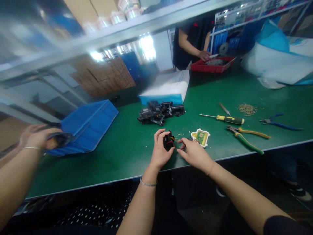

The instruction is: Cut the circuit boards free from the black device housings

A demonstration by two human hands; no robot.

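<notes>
Closest to the cam are the wearer's own forearms: left one (141,205) w/ a bracelet (148,183) at the wrist, right one (244,189) running into a dark sleeve (283,226). Left hand (158,151) has its fingers curled round a black part (168,141), thumb low on the near side, holding it just above the green table (127,143) near the front edge. Thin red + yellow wires (172,138) come off its right side. Right hand (195,154) is right there too, thumb and index tips close together by the red wire; pic's a bit soft, so can't tell if they're actually pinching it.

Just beyond the right hand there's a green circuit board (201,136) in a white frame. Further right: yellow/black screwdriver (230,119), cutters w/ yellow + green handles (246,137), blue-handled pliers (281,124) and a pile of small brass-coloured bits (247,109). Heap of similar black parts (160,112) sits behind the hands.

Other ppl: on the left, a co-worker's blurry hand (40,138) is by a tilted blue bin (85,129); at the back, another person's hand (204,55) is over a red tray (212,68).
</notes>
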